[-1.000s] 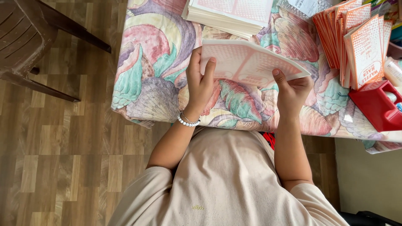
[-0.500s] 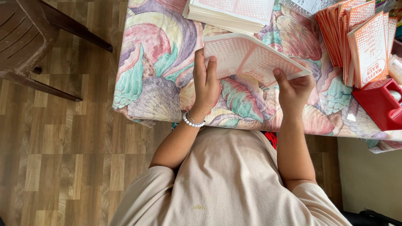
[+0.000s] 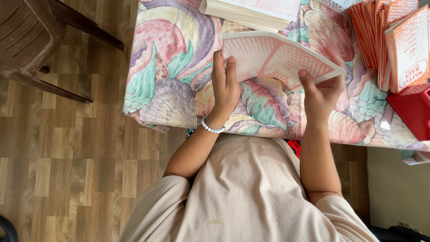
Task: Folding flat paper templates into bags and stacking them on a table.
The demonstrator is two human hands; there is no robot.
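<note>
We hold a flat printed card sheet point(image 3: 277, 58) above the near edge of the worktop point(image 3: 170, 89), our left hand point(image 3: 225, 87) gripping its left edge and our right hand point(image 3: 323, 92) pinching its near right corner. To fold it cleanly, we judge it best to keep both grips even and the edges square, well apart from the stack of sheets point(image 3: 251, 11) at the far edge and the orange bundles point(image 3: 394, 40) near the right edge.

Flat pink-patterned paper bag point(image 3: 275, 58), tilted, held above floral tablecloth point(image 3: 170, 71)
</note>
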